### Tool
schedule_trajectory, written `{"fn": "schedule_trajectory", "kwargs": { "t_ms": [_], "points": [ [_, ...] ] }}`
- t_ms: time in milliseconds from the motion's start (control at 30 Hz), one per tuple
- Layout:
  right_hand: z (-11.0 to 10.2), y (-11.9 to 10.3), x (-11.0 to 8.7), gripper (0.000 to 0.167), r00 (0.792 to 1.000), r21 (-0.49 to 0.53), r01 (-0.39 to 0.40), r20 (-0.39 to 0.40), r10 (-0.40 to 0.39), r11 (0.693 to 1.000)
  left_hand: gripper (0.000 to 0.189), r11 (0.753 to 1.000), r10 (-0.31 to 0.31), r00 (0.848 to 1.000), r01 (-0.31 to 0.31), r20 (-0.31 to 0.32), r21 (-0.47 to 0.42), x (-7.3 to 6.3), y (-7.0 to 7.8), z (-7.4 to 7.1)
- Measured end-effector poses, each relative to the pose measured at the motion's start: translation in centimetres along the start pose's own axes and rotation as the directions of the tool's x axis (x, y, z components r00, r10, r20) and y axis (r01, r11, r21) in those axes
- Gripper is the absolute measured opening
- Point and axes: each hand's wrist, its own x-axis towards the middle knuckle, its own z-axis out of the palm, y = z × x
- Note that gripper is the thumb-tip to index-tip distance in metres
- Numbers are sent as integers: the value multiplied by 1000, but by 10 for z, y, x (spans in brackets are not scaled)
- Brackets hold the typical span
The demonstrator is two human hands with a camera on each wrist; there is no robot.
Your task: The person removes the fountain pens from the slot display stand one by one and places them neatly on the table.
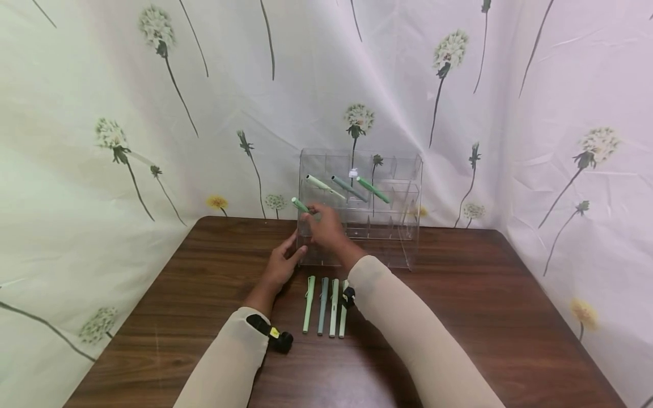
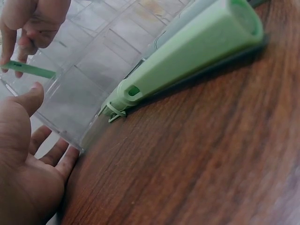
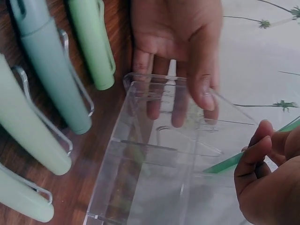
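Item 1: right hand [image 1: 326,226], pinching one green held pen [image 1: 299,204] between thumb and fingers. The held pen is slanting at the left end of the clear rack [image 1: 380,212], level with its middle part; whether it is touching a tier cannot be told.

Item 2: left hand [image 1: 282,263], gripping no pen — its fingers are extending and its thumb is standing apart from them, the hand resting against the rack's lower left side.

Item 3: clear rack, tiered and divided, standing on the table [image 1: 469,294] toward its far edge. Three pens are lying in an upper tier, each sloping down to the right: a cream-green pen [image 1: 325,186], a slate pen [image 1: 349,188] and a bright green pen [image 1: 373,190].

Item 4: four capped pens, lying side by side before the rack, clips toward it. From the left: a light green pen [image 1: 309,304], a grey-blue pen [image 1: 323,306], a pale pen [image 1: 334,307] and a second pale pen [image 1: 343,317], which the right wrist camera [image 1: 348,296] is partly covering.

Item 5: backdrop [image 1: 214,113], pale cloth with a dandelion print, hanging behind the dark wood-grain table
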Motion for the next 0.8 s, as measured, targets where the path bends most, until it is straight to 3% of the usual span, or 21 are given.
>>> {"fn": "schedule_trajectory", "kwargs": {
  "t_ms": [400, 800],
  "points": [
    [-18, -23, -4, 33, 996, 87, 94, -13, -93, 992, 66, 999, -6, 1000, 6, 6, 35, 0, -1, -1],
    [-43, -45, -19, 37, 992, 135, 128, -1, -129, 983, 69, 999, -41, 999, 41, 31, -6, 0, 7, 0]
  ]
}}
